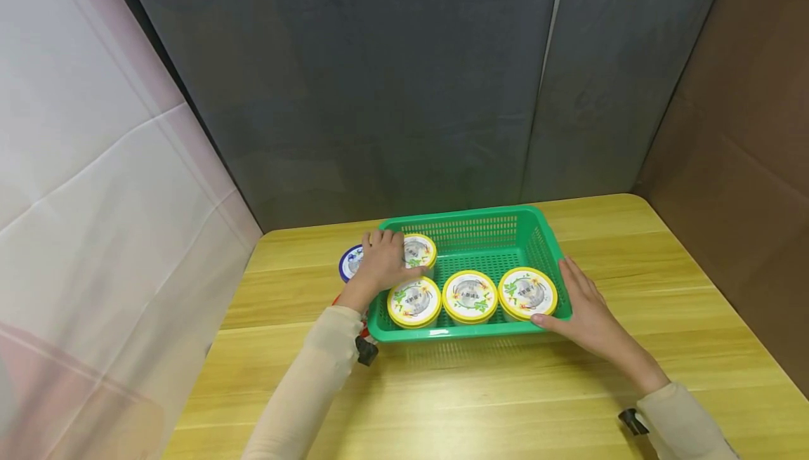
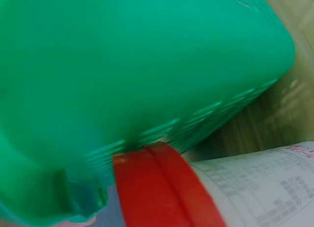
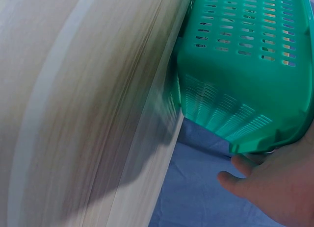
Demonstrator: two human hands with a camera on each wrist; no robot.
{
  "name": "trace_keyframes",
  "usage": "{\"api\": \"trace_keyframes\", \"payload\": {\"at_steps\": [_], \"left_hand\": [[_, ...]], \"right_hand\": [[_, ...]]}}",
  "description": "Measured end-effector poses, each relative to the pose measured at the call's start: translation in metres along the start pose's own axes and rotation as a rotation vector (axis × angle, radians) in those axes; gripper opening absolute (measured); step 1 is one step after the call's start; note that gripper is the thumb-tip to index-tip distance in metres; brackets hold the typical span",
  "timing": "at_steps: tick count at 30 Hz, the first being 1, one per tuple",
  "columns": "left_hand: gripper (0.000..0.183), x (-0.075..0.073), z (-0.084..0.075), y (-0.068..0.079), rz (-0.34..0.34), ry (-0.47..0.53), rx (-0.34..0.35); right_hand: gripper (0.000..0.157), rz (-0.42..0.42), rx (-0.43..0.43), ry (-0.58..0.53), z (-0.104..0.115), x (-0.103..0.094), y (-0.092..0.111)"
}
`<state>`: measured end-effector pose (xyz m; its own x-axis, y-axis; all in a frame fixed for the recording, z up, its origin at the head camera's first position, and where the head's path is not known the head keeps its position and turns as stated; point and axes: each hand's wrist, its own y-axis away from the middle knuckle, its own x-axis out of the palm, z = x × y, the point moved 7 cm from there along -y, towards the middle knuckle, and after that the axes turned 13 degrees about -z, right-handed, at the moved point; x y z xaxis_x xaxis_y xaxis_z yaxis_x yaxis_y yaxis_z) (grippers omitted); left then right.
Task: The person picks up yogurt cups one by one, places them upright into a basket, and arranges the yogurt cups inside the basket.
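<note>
A green plastic basket [image 1: 487,261] sits between the two hands, with several yellow-lidded tubs [image 1: 470,296] upright inside it. My left hand [image 1: 382,263] lies across its left rim, thumb over the inside beside the back-left tub [image 1: 418,251]. The right hand [image 1: 588,312] holds the right end, thumb over the front corner and fingers along the outer wall. Close to the left wrist, a container with a red lid [image 2: 162,188] lies by the basket's outer wall. A blue-lidded tub [image 1: 350,262] shows partly behind the left hand.
The wooden table [image 1: 468,404] runs under the basket. A dark grey panel [image 1: 379,95] stands along its back edge, a pale cloth wall [image 1: 107,165] at the left and a brown wall [image 1: 746,130] at the right.
</note>
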<state>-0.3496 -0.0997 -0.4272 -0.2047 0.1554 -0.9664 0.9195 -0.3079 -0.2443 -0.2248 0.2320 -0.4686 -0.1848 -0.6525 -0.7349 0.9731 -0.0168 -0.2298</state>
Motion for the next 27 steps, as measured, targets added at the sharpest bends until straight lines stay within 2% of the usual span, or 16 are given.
{"api": "trace_keyframes", "payload": {"at_steps": [15, 27], "left_hand": [[0.093, 0.0034, -0.0011, -0.0008, 0.08, -0.021, -0.026], [0.103, 0.003, -0.0008, -0.0001, 0.08, 0.008, -0.034]], "right_hand": [[0.123, 0.005, 0.006, -0.006, -0.0006, 0.0011, 0.0003], [0.122, 0.0, -0.001, -0.016, 0.0001, 0.0012, 0.0007]]}}
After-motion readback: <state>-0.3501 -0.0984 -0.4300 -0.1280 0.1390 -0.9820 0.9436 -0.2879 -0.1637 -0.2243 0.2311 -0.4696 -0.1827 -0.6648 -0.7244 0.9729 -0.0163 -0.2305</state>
